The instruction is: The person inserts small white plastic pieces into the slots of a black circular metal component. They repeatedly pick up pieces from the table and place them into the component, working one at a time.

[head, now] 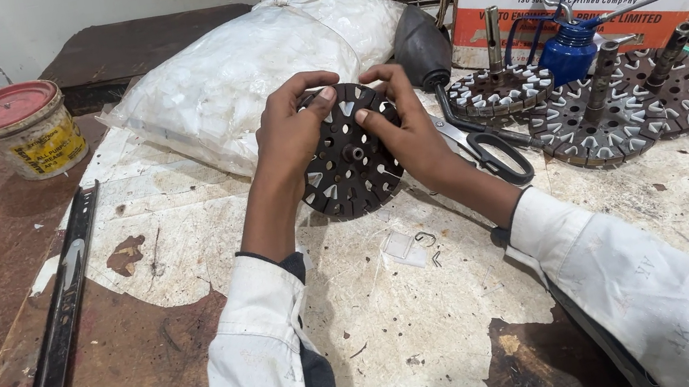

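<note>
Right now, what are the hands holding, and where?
Both hands, left hand and right hand, hold the round dark slotted metal disc by its upper rim.

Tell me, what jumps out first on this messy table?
Both hands, the left hand and the right hand, hold a dark slotted disc upright at the table's middle. Behind it lies a big white sack, and similar discs are stacked on the right.

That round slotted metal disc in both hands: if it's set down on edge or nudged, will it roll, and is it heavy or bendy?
The dark slotted disc looks like stacked metal, so probably rigid and heavy for its size. Being round, it would likely roll if stood on edge; the left hand and right hand hold it tilted. The white inserts in its slots look thin and might slip out if bumped.
</note>
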